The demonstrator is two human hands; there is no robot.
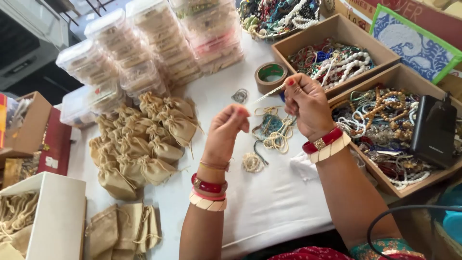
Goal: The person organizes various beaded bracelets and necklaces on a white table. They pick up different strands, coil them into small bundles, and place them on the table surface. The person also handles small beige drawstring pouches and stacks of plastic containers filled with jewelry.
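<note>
My left hand [226, 132] is raised over the white table [269, 207], its fingers pinched together at the tip on something too small to see. My right hand [305, 103] is raised beside it and grips a thin white strand [268, 93] that points left toward the left hand. Both wrists wear red and cream bangles. Under the hands lie a tangle of cream and teal beaded strings [274, 130] and a small pale bead cluster [252, 162].
Tan drawstring pouches [139, 144] are heaped at left, with stacked clear plastic boxes [144, 48] behind. A tape roll [270, 75] sits near cardboard boxes of beads [385, 125]; a black device [434, 130] rests on one. A white box [57, 216] stands at bottom left.
</note>
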